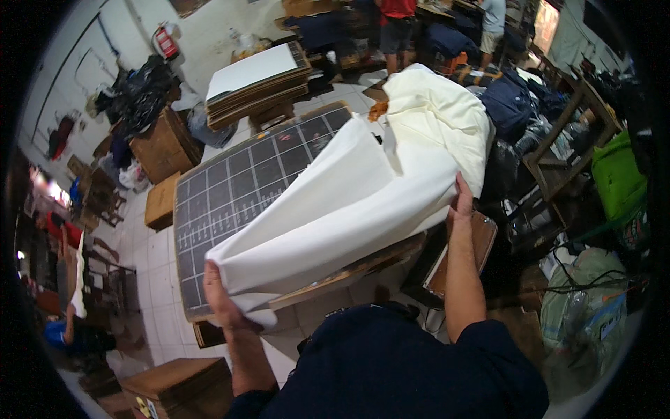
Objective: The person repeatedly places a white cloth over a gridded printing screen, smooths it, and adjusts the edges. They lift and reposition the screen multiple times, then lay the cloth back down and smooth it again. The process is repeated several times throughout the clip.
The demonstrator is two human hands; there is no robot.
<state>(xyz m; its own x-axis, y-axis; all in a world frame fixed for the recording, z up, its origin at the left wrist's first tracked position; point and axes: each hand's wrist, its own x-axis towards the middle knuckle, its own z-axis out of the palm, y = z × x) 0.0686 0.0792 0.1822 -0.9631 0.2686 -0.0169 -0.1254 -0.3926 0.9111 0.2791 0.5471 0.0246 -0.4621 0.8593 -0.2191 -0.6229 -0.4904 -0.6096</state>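
A large white cloth (335, 209) is stretched between my two hands over a dark board (237, 185) marked with a white grid. My left hand (222, 297) grips the cloth's edge near the board's front left, fingers partly hidden by the fabric. At the right, my right hand (460, 202) pinches the cloth, with the thumb on top. Beyond that hand, more of the cloth lies in a thick, rumpled heap at the board's far right. A corner of the cloth hangs below my left hand at the near edge.
A stack of flat boards (258, 77) with a white top stands behind the grid board. Cardboard boxes (178, 387) sit near left. A wooden frame (572, 133), a green bag (621, 181) and a stuffed sack (583, 307) crowd the right. Other people (398, 31) stand at the back and left.
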